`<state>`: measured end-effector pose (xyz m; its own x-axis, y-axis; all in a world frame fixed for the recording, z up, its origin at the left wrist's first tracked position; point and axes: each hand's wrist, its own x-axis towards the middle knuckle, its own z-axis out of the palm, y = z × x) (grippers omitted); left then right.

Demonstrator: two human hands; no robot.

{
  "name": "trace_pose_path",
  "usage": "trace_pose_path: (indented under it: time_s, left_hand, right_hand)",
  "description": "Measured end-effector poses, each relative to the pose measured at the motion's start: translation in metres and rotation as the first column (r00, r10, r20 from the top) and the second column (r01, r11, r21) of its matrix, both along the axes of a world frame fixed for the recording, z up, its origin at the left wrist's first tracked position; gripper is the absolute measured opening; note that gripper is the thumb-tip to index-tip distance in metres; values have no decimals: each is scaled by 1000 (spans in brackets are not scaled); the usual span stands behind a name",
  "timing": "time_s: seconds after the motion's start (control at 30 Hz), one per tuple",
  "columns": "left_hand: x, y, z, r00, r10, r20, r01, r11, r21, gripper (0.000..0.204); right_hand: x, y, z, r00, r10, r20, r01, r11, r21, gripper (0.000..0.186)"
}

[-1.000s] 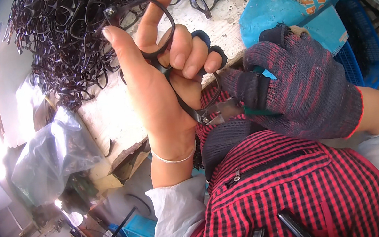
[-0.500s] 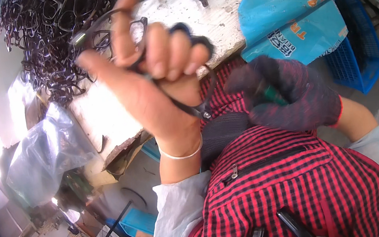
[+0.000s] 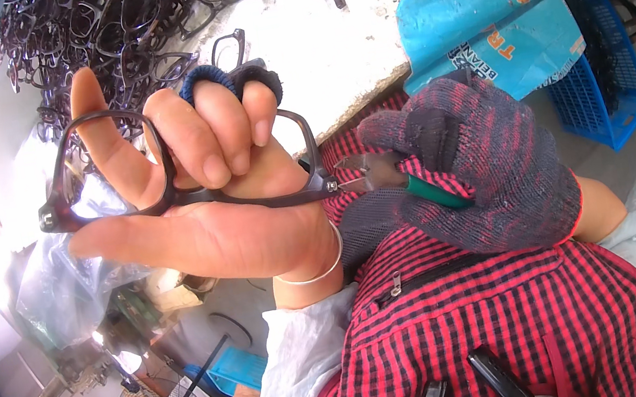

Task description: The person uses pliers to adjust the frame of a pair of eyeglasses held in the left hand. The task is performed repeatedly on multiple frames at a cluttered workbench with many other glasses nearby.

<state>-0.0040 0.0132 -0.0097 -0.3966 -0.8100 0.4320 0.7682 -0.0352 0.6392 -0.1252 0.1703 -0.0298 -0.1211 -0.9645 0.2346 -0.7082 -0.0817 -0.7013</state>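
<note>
Between the curled fingers (image 3: 222, 135) of the bare left hand (image 3: 204, 207) sits a dark glasses frame (image 3: 170, 200), clamped against the palm with the index finger pushed through one lens opening and the thumb stretched out below it. Two fingers wear dark cloth bands (image 3: 234, 79) near their tips. At the frame's right corner, just beside the heel of that hand, the tip of green-handled pliers (image 3: 380, 173) touches the hinge; the right hand (image 3: 478, 166), in a dark knitted glove, is closed around the pliers' handles. Beyond the fingertips lies a pale worktop (image 3: 320, 50) with a heap of dark frames (image 3: 103, 25). Past the gloved knuckles are a blue sack (image 3: 472, 19) and a blue crate (image 3: 597, 83)
</note>
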Motion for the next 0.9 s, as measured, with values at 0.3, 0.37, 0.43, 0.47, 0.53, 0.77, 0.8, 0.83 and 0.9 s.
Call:
trace_pose_path:
  time_s: [0.3,0.37,0.43,0.47,0.53,0.77,0.8,0.83,0.9]
  left_hand:
    - [-6,14,9,1000,14,5,-13,983,-185,97]
    - [-4,15,8,1000,-10,12,12,985,-169,97]
    - [-4,13,2,1000,-30,6,31,990,-136,94]
    - [-3,11,2,999,-43,6,43,992,-121,93]
    - [-2,6,2,998,-63,14,64,993,-95,91]
    - [-7,6,1,998,-26,61,27,999,-23,90]
    - [-6,6,0,998,-24,56,26,999,-35,90]
    - [-6,7,0,999,-7,54,10,998,-57,90]
    - [-8,11,-1,998,29,48,-24,994,-103,91]
  right_hand:
    - [5,-1,2,958,5,-285,11,998,54,48]
    - [-1,-2,-4,954,46,-297,-26,997,72,47]
    - [-4,-4,-15,982,98,164,-101,995,9,41]
    - [-5,-4,-15,963,101,252,-98,995,-22,40]
    - [-7,-5,-12,954,79,290,-58,995,-79,40]
    - [-2,-7,2,976,-38,-214,28,998,-49,44]
    - [-1,-7,2,967,-38,-253,28,999,-44,43]
    - [-2,-8,-1,958,-30,-286,24,999,-26,42]
    - [-4,-7,-8,984,20,-176,-19,1000,7,38]
